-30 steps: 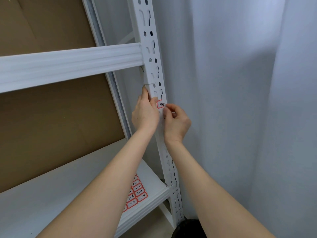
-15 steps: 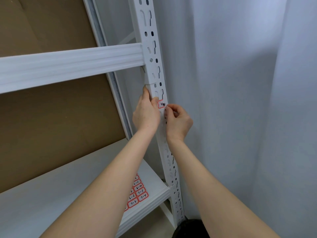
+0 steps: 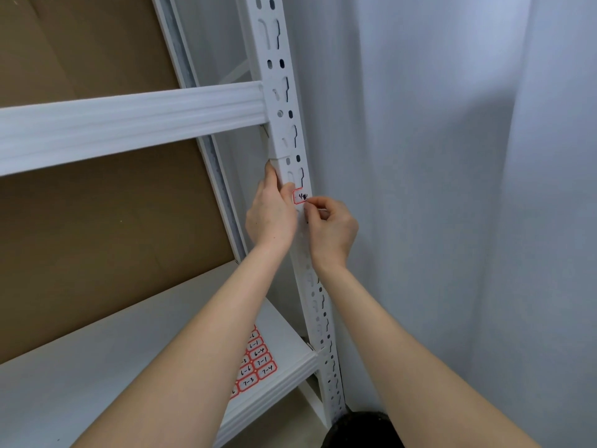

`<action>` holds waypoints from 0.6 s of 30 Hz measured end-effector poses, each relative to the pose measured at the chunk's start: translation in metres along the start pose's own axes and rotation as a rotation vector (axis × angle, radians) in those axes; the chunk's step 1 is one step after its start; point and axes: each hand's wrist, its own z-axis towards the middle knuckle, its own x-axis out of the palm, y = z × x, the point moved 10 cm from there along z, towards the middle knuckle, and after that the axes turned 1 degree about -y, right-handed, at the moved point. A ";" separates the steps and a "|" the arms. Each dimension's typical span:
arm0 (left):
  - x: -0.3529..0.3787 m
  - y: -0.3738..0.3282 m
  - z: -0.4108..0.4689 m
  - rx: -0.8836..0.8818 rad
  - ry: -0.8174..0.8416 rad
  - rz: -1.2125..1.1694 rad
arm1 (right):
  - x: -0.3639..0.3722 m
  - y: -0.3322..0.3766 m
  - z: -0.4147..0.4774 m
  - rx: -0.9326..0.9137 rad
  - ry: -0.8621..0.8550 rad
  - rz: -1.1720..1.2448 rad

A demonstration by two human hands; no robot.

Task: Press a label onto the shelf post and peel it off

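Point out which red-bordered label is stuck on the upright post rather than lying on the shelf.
The single label on the post, between both hands' fingertips. The other labels sit together on a sheet on the lower shelf.

Pale curtain (image 3: 452, 189) hangs beside brown cardboard backing (image 3: 97, 237).

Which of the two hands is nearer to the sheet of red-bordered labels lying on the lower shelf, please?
Left. The left hand grips the upright post above the label sheet; the right hand is beyond the post.

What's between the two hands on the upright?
In the head view, the white slotted upright runs between left hand and right hand, with the red-bordered label stuck on it at fingertip level.
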 end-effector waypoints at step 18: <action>0.000 0.000 0.000 -0.017 0.010 -0.018 | -0.005 -0.003 0.003 0.190 0.133 0.089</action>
